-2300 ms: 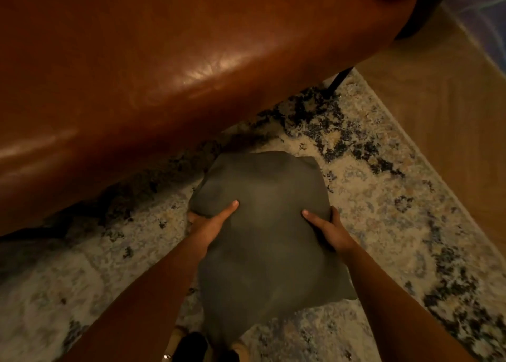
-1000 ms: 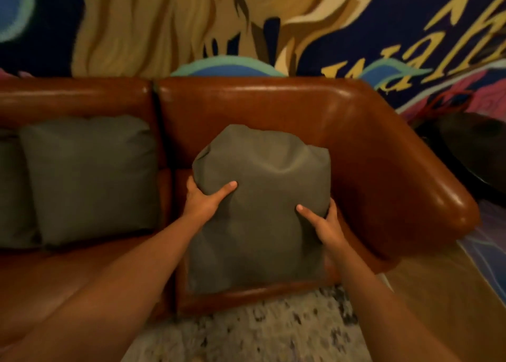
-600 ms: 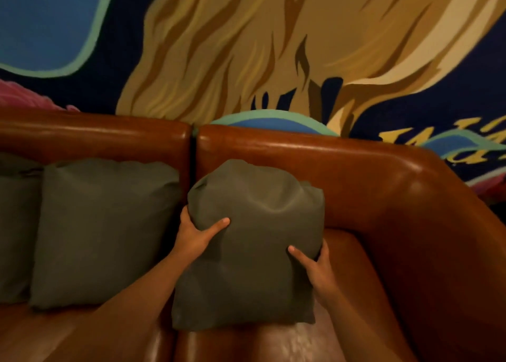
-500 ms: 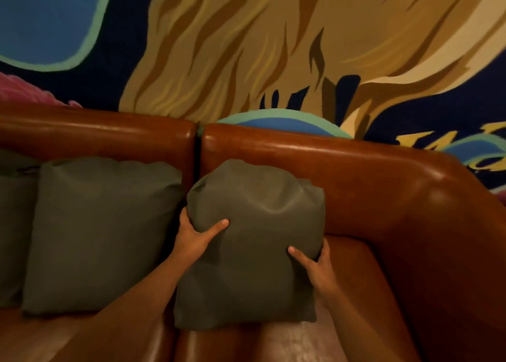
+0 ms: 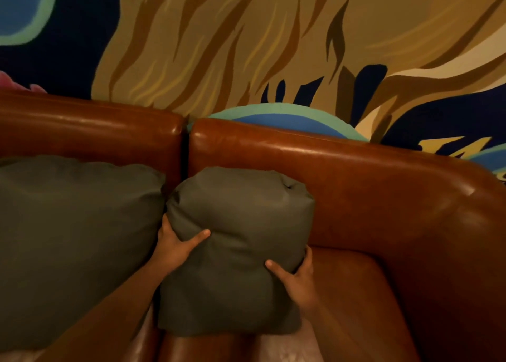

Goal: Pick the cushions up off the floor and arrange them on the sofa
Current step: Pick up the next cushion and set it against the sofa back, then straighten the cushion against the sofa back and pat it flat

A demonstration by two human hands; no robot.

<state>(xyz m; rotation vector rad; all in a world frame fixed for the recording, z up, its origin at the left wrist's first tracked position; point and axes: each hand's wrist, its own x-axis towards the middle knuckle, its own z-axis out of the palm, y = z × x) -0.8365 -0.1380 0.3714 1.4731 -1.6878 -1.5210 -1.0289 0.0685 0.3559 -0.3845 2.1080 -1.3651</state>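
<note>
**Cushion held by both sides at the right end of the sofa**

The left grip (image 5: pixel 175 248) pinches the cushion's left edge, with the thumb laid across the front face and the fingers tucked out of sight behind. The right grip (image 5: pixel 297 278) does the same lower on the right edge, thumb in front and fingers curled round the side. Between them the olive-grey cushion (image 5: pixel 238 224) stands upright on the sofa's last seat, its top close to the leather backrest (image 5: pixel 356 186). Whether it already leans there or rests fully on the seat cannot be told.

The fabric dents and creases under both thumbs, and the top corners are rounded and slack. It is probably light, soft and loosely filled, so it won't slip or break but is likely to sag if held by one corner. Mid-height on opposite sides looks like the sound hold.

Two cushions are in view. The second cushion (image 5: pixel 74 238), of the same colour, stands just beside the held one on the left, touching or nearly so. A painted mural wall (image 5: pixel 246 46) rises behind the sofa.
</note>
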